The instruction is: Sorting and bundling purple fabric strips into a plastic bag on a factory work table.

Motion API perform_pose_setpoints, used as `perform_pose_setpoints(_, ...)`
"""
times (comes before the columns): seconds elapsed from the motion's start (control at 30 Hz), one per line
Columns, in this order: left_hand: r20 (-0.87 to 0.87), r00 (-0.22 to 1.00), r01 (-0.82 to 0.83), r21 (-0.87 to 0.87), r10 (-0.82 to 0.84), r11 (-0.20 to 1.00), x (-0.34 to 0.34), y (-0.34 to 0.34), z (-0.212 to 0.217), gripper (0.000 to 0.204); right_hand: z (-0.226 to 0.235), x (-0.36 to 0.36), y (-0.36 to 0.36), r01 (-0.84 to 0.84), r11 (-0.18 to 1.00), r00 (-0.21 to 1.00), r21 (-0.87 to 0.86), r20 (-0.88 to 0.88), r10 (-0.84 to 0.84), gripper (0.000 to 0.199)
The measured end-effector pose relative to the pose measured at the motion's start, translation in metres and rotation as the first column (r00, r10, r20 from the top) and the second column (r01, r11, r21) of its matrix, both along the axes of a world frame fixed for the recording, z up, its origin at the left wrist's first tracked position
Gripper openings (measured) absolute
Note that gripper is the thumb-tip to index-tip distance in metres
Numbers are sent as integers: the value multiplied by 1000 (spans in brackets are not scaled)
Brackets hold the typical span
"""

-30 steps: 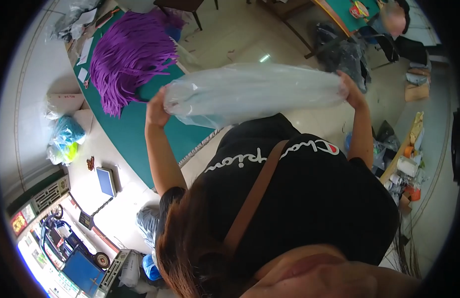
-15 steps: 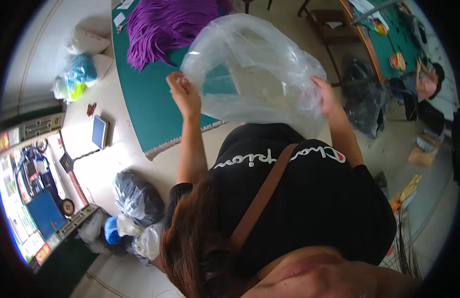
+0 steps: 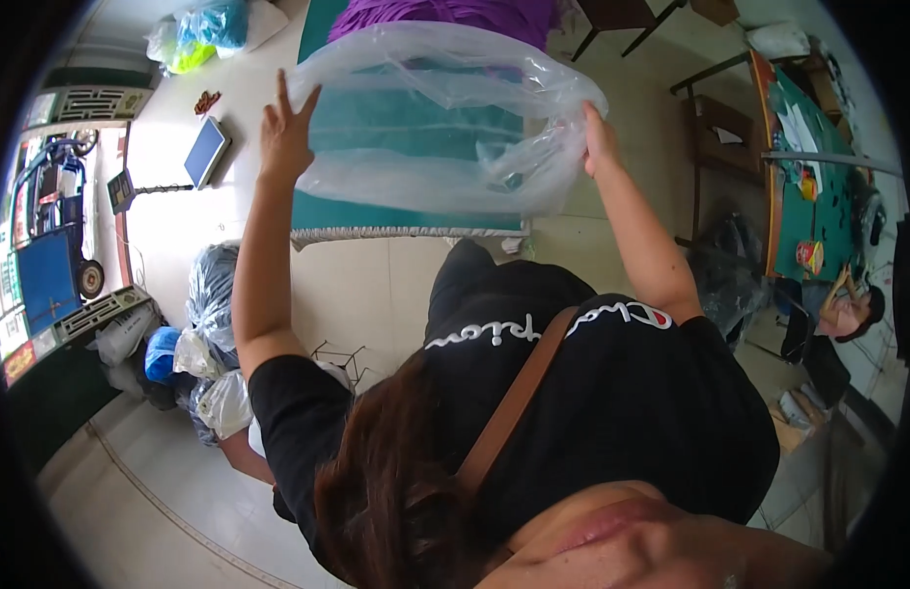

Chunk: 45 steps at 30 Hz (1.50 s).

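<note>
A large clear plastic bag (image 3: 396,177) is stretched wide between my hands above a green-topped table, its mouth gaping. At the bag's left rim is my left hand (image 3: 286,137), fingers stretched out and spread, touching or just beside the plastic. My right hand (image 3: 599,142) grips the gathered right rim, its fingers partly hidden by the film. Through the bag the green tabletop (image 3: 401,118) shows. A heap of purple strips (image 3: 455,12) lies just beyond the bag on that table.
Stuffed plastic bags (image 3: 214,294) stand on the floor at left, near a platform scale (image 3: 207,152). More bags (image 3: 214,25) sit at far left. On the right are a brown chair (image 3: 720,128), a second green table (image 3: 784,216) and a seated person (image 3: 843,309).
The bag has moved away from my body, over the table, and is spread wider. My left hand has moved left and its fingers have spread; my right hand still grips the rim.
</note>
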<state>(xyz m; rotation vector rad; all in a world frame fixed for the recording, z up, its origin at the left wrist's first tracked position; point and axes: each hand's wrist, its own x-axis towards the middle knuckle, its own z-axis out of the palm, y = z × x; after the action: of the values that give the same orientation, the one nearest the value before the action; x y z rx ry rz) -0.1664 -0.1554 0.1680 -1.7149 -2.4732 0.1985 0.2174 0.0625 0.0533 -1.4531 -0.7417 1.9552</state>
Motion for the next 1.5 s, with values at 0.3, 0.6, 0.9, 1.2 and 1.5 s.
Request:
perform_pose_setpoints(0.3, 112, 974, 144, 364, -197, 920, -7, 42, -127, 42, 25, -105, -56, -754, 106, 564, 649, 721, -404, 48)
perform_pose_setpoints(0.6, 629, 765, 488, -426, -138, 762, 67, -1, -215, 36, -149, -229, 33, -956, 240, 202, 168, 972, 122, 56)
perform_pose_setpoints(0.9, 792, 559, -249, -124, 247, 961, -29, 59, -175, 77, -99, -226, 1, -973, -7, -221, -231, 920, 324, 39)
perform_pose_setpoints(1.2, 716, 692, -222, 93, 89, 971, 43, 88, -191, 49, -24, -146, -29, -867, 105, 450, 488, 674, 586, 53)
perform_pose_setpoints(1.5, 983, 125, -392, 176, -137, 903, 258, 188, -159, 36, -189, 177, 66, -885, 329, 383, 329, 916, 116, 44)
